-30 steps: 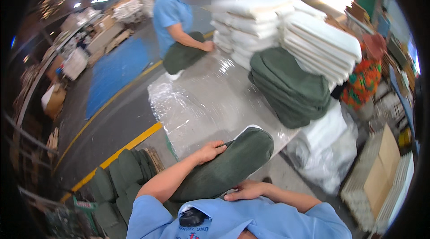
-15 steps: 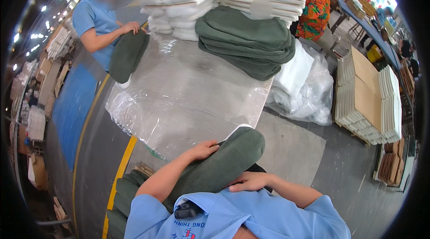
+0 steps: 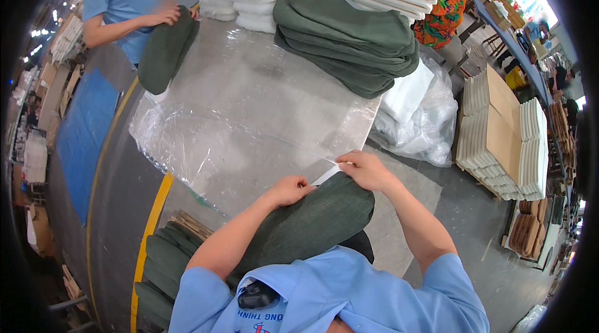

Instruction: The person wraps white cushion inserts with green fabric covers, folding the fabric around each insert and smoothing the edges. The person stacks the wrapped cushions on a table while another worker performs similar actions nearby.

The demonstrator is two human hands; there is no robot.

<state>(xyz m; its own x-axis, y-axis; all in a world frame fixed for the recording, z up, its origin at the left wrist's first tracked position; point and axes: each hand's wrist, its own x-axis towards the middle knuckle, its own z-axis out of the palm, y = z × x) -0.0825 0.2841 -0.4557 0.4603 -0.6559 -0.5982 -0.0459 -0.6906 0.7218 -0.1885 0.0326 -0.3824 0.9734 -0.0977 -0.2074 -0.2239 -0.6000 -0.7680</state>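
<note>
Green cushion (image 3: 312, 221) lies betw. shirt (image 3: 399, 286) & tabletop (image 3: 206, 139), long axis slanting lower L to upper R; L hand (image 3: 290, 190) pinches its far-side white edge (image 3: 326, 174), R hand (image 3: 364, 169) pinches nr. upper-R end.

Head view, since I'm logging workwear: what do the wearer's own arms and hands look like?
Short, light blue sleeves with no visible markings cover the upper arms. The forearms are bare. The left hand and right hand are bare too, with no gloves, watch or cables to be seen.
</note>
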